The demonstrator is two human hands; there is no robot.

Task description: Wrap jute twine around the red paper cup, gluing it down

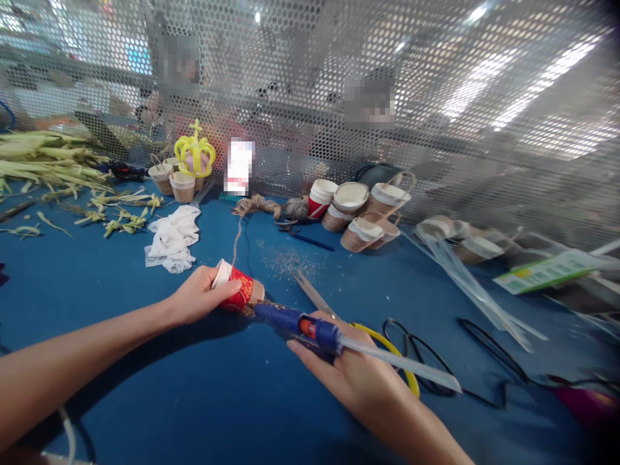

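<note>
My left hand (206, 296) is closed round a red paper cup (240, 290) tipped on its side, its white mouth toward the left. Twine is wound round the base end of the cup, and a strand of twine (236, 242) runs up from it to a bundle of twine (256, 205). In my right hand (356, 365) is a blue glue gun (295, 321), with a clear glue stick (407, 365) sticking out of its back. The gun's nozzle is at the twine-wrapped end; whether it touches cannot be made out. Scissors (314, 294) with yellow handles lie partly behind my right hand.
Several twine-wrapped cups (363, 229) and stacked paper cups (322, 194) stand at the back. Crumpled white cloth (174, 236) lies to the left, near pale plant strips (48, 158). Loose glue sticks (465, 284) and a black cable (426, 355) are to the right. A perforated metal screen (290, 129) borders the blue table.
</note>
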